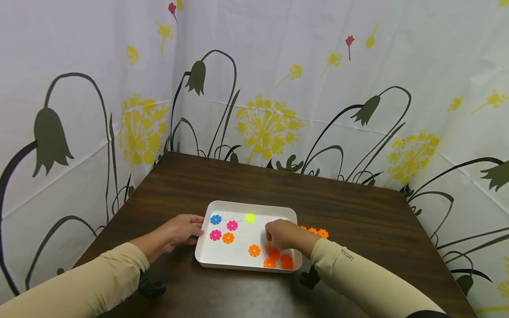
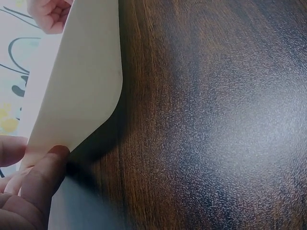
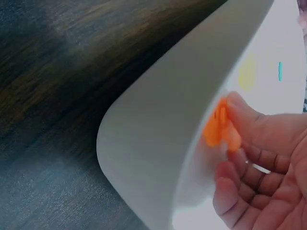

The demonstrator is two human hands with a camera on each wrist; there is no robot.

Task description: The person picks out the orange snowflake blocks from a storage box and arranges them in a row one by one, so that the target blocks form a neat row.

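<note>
A white rectangular tray (image 1: 254, 232) lies on the table, holding flower-shaped plastic discs. Its left end is gripped by my left hand (image 1: 183, 230), with fingertips at the rim and on the outer wall in the left wrist view. Inside the right end, my right hand (image 1: 283, 234) pinches an orange disc (image 3: 218, 127) between thumb and fingers. Below that hand sit several more orange discs (image 1: 286, 261). Toward the tray's left are a blue disc (image 1: 216, 219), two pink discs (image 1: 232, 225), an orange disc (image 1: 228, 238) and clear discs (image 1: 232, 217). A yellow disc (image 1: 249, 218) is near the back wall.
Beyond the tray's right wall, more orange discs (image 1: 318, 232) lie on the dark wooden table (image 1: 358, 212), partly hidden by the right forearm. A white curtain (image 1: 254, 66) with printed flowers hangs around the table's back and sides.
</note>
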